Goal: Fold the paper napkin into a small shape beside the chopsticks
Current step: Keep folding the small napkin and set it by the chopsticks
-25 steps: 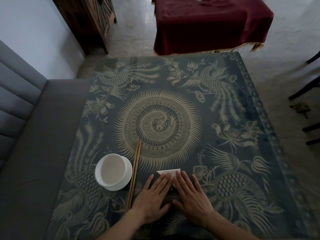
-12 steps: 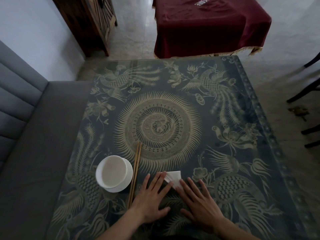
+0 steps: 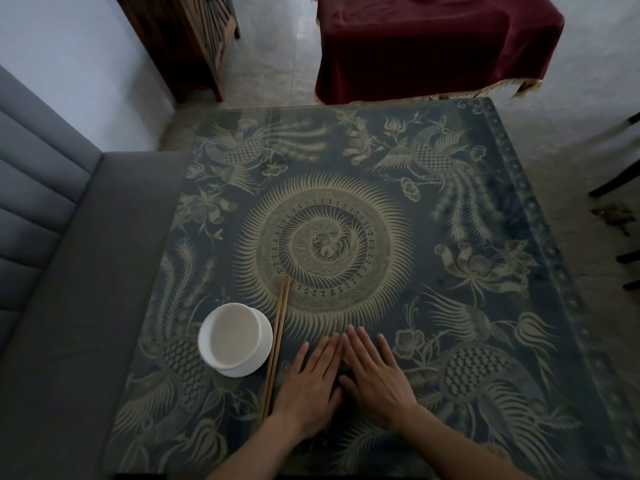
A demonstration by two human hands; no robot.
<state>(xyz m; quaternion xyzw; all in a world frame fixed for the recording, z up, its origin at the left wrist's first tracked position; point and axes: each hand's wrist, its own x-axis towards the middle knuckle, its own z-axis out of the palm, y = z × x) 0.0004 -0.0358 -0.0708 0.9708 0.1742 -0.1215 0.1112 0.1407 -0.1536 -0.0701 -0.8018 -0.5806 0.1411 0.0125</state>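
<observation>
Both hands lie flat, palms down, fingers spread narrowly and side by side: left hand, right hand. The white napkin corner seen half a second ago is now fully hidden beneath them. Chopsticks lie just left of the left hand, with a white bowl touching their far side. The patterned table stretches clear ahead and rightward.

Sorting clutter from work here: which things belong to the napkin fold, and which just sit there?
In the job: left hand, right hand, both flat where the napkin would be (hidden); chopsticks.
Just there: bowl, saucer, red-draped table, sofa.
</observation>
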